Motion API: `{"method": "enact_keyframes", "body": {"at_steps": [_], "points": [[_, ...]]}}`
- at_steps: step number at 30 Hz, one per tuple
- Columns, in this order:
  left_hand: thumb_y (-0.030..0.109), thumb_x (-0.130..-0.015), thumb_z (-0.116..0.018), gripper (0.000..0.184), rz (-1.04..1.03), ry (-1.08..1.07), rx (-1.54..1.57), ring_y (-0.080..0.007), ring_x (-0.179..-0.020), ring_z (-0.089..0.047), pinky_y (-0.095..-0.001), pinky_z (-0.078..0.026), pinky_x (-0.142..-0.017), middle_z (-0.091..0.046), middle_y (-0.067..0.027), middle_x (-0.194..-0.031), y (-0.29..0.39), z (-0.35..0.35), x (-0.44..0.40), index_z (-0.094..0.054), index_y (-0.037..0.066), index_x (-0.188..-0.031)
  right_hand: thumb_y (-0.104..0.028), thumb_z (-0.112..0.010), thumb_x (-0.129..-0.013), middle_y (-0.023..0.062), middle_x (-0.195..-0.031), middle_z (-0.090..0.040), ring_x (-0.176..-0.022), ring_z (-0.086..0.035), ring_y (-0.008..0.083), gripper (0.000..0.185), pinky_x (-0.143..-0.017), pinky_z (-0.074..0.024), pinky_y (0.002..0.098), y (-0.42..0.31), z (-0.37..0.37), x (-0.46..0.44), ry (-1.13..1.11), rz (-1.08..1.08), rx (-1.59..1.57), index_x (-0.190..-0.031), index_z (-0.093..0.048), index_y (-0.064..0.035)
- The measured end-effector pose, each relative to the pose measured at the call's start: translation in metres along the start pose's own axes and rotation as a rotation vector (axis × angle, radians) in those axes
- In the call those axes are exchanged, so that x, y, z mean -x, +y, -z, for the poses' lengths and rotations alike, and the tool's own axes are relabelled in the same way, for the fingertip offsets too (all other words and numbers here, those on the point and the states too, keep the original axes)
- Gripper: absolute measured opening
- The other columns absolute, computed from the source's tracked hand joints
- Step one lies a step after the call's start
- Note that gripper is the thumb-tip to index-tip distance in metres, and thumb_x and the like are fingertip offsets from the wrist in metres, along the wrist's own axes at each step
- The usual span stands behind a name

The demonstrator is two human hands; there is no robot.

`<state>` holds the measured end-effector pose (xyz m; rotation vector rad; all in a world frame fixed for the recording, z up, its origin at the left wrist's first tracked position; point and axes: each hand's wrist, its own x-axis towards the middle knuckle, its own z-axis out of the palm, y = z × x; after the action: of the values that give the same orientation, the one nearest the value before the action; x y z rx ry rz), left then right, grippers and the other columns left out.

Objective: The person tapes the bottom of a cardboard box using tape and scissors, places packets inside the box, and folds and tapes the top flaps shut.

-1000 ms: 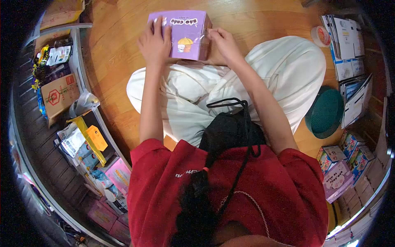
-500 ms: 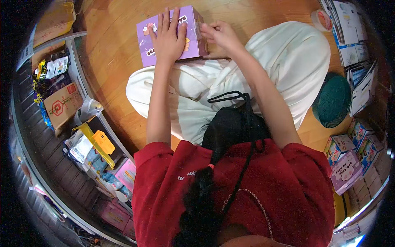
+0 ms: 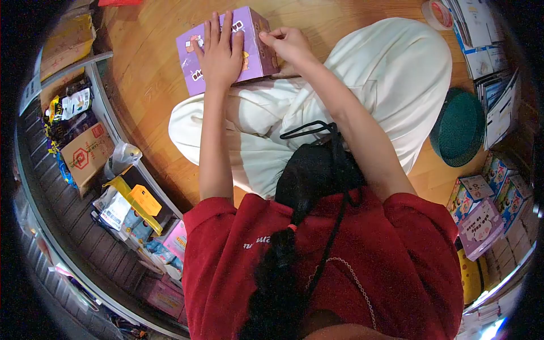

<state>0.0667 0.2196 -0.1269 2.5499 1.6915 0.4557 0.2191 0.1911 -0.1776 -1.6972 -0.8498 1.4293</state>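
Note:
A purple cardboard box (image 3: 252, 48) with printed lettering and cartoon figures rests on the wooden floor, just beyond my crossed legs. Over its top my left hand (image 3: 222, 62) lies flat, fingers stretched out. At the box's right side, my right hand (image 3: 290, 45) is closed in a pinch, thumb and fingertips against the upper edge. Whatever those fingertips hold is too small to make out. Shiny patches like clear tape show on the box's top.
Shelving on the left holds packets, a brown carton (image 3: 88, 156) and a yellow pouch (image 3: 133, 198). On the right are a tape roll (image 3: 437, 14), stacked flat packs (image 3: 498, 105), a green mesh-like round object (image 3: 457, 127) and several small boxes, including a purple one (image 3: 480, 226).
The view has shifted slightly, so the box and both hands appear a little further left. My right hand's fingers have drawn into a tighter pinch at the box's edge. My left hand stays flat on top.

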Motion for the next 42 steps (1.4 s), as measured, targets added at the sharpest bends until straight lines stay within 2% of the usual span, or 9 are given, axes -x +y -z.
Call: {"method": "enact_keyframes", "body": {"at_steps": [14,17,23,24,28,30,33,36,42], "points": [[0.039,-0.091,-0.034,0.050,0.030,-0.017,-0.008,-0.0266,-0.134,-0.022,-0.0532,-0.004,-0.107,-0.026,-0.0086,-0.144,0.006,0.003,0.000,-0.032,0.022,-0.138,-0.027,-0.062,-0.079,0.0150,-0.087,-0.062,-0.079,-0.060,0.0267,0.033,-0.072,-0.0466,0.0366,0.062,-0.034,-0.031,0.152,-0.156,-0.194,-0.097,-0.052,-0.0013],[0.037,-0.093,-0.031,0.048,0.030,-0.016,-0.037,-0.0262,-0.134,-0.021,-0.0529,-0.004,-0.107,-0.024,-0.0083,-0.145,0.004,0.001,-0.001,-0.031,0.022,-0.139,-0.026,-0.055,-0.083,0.0200,-0.100,-0.061,-0.091,-0.060,0.0344,0.036,-0.079,-0.0457,0.0413,0.010,-0.027,0.018,0.490,0.455,-0.279,-0.109,-0.052,-0.0001],[0.038,-0.094,-0.027,0.050,0.028,-0.039,0.084,-0.0271,-0.136,-0.016,-0.0548,-0.001,-0.106,-0.019,-0.0087,-0.147,-0.006,-0.003,-0.003,-0.027,0.019,-0.140,-0.026,-0.046,-0.088,0.0244,-0.113,-0.054,-0.091,-0.058,0.0409,0.055,-0.077,-0.0481,0.0457,-0.017,-0.023,0.067,0.129,0.562,0.377,-0.133,-0.030,0.0013],[0.035,-0.094,-0.033,0.051,0.078,-0.154,0.125,-0.0261,-0.133,-0.024,-0.0480,-0.010,-0.108,-0.024,-0.0117,-0.145,-0.009,0.010,-0.006,-0.029,0.012,-0.139,-0.027,-0.044,-0.089,0.0260,-0.119,-0.050,-0.085,-0.059,0.0427,0.057,-0.073,-0.0499,0.0469,-0.018,-0.021,0.067,0.150,0.647,0.461,-0.133,-0.025,0.0039],[0.023,-0.092,-0.048,0.045,0.534,-0.044,1.198,-0.0191,-0.116,-0.045,-0.0270,-0.035,-0.095,-0.048,-0.0106,-0.127,-0.037,0.061,-0.006,-0.043,0.000,-0.129,-0.027,-0.041,-0.090,0.0272,-0.116,-0.050,-0.086,-0.057,0.0454,0.056,-0.075,-0.0467,0.0498,-0.027,-0.013,0.062,0.020,0.527,0.558,-0.136,-0.024,0.0009],[0.029,-0.090,-0.052,0.042,0.510,0.357,0.685,-0.0191,-0.099,-0.052,-0.0315,-0.042,-0.085,-0.058,-0.0113,-0.109,-0.074,0.049,0.006,-0.053,-0.004,-0.117,-0.029,-0.043,-0.090,0.0311,-0.106,-0.054,-0.085,-0.058,0.0454,0.059,-0.075,-0.0465,0.0500,-0.037,-0.005,0.064,0.001,0.543,0.507,-0.135,-0.023,0.0025],[0.036,-0.090,-0.051,0.044,0.703,-0.082,0.653,-0.0215,-0.080,-0.055,-0.0348,-0.044,-0.073,-0.062,-0.0147,-0.089,-0.104,0.041,0.019,-0.058,-0.007,-0.099,-0.032,-0.046,-0.088,0.0333,-0.090,-0.058,-0.083,-0.058,0.0461,0.063,-0.074,-0.0463,0.0502,-0.035,-0.018,0.048,0.215,0.607,0.508,-0.135,-0.023,0.0036],[0.041,-0.090,-0.049,0.051,0.722,-0.022,0.661,-0.0244,-0.071,-0.056,-0.0371,-0.044,-0.068,-0.062,-0.0193,-0.076,-0.100,0.012,0.032,-0.058,-0.008,-0.085,-0.034,-0.047,-0.088,0.0332,-0.088,-0.058,-0.082,-0.058,0.0470,0.064,-0.074,-0.0462,0.0501,-0.037,-0.034,0.033,0.176,0.467,0.462,-0.135,-0.023,0.0028],[0.039,-0.090,-0.045,0.051,0.772,-0.143,0.611,-0.0274,-0.081,-0.059,-0.0374,-0.044,-0.074,-0.061,-0.0255,-0.089,-0.091,0.027,0.024,-0.057,-0.011,-0.100,-0.035,-0.045,-0.088,0.0326,-0.086,-0.059,-0.082,-0.057,0.0494,0.063,-0.077,-0.0448,0.0512,-0.044,-0.033,0.031,0.167,0.466,0.479,-0.136,-0.023,0.0004]]}}
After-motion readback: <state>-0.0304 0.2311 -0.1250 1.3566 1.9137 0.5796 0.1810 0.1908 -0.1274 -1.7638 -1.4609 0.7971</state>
